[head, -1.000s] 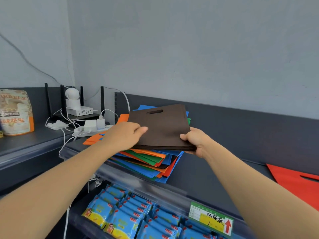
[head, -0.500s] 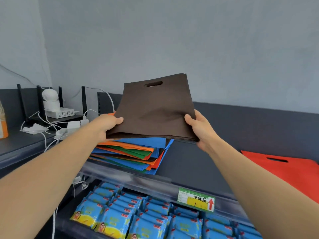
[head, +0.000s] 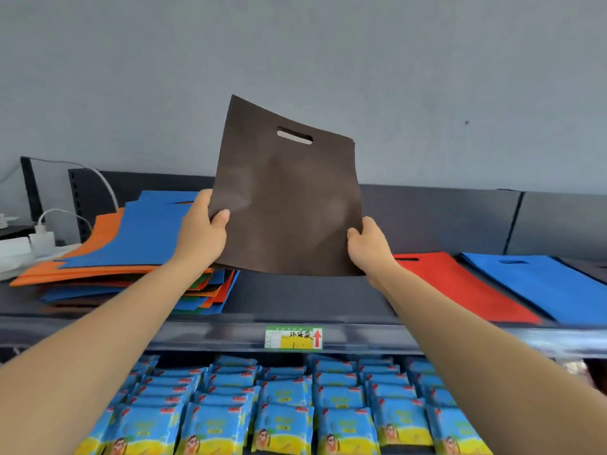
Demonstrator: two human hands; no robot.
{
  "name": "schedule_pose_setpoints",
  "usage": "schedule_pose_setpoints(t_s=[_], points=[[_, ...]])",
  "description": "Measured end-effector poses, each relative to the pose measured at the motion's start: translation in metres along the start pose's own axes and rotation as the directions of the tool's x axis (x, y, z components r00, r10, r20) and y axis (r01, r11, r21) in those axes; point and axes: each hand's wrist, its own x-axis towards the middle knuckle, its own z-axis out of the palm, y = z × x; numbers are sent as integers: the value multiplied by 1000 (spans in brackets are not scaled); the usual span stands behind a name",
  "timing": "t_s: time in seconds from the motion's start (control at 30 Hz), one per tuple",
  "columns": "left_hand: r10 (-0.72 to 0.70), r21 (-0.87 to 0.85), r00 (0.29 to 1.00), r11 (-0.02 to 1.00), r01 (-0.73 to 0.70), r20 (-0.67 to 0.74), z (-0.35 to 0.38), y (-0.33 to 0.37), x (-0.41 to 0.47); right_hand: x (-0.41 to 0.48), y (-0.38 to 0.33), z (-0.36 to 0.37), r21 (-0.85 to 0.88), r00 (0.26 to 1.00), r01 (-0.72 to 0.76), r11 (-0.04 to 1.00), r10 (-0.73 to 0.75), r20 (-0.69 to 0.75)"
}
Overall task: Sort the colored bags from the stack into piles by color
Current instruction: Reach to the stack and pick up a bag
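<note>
Up off the stack (head: 131, 257) comes the brown bag (head: 289, 205), which half a second ago lies lower and flatter; now it stands nearly upright before the wall, handle slot on top, clear of everything but my hands. Below it runs the shelf (head: 295, 297). The stack sits at its left end, a blue sheet uppermost. At its right end a red bag (head: 460, 284) and a blue bag (head: 551, 284) lie flat, side by side. Between stack and red bag the shelf is bare, and I see no brown pile, so I judge that gap to be where this one starts a new pile. To do it well I should lower the bottom edge first, lay the bag flat with the slot toward the wall like the others, and keep it off both neighbours. My left hand (head: 202, 234) pinches the lower left edge, thumb in front. My right hand (head: 369, 247) pinches the lower right corner the same way.
</note>
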Motion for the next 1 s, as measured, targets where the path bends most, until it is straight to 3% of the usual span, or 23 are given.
schedule_pose_setpoints(t_s=[0.27, 0.63, 1.0], points=[[23, -94, 983, 996, -6, 185, 100, 51, -24, -14, 38, -108, -100, 963, 26, 995, -52, -266], [112, -202, 955, 978, -56, 274, 270, 159, -95, -14, 131, -301, -243, 973, -161, 957, 112, -204], [96, -156, 888, 987, -28, 450, 429, 253, -155, 4, 231, -467, -249, 894, -265, 931, 141, -426]])
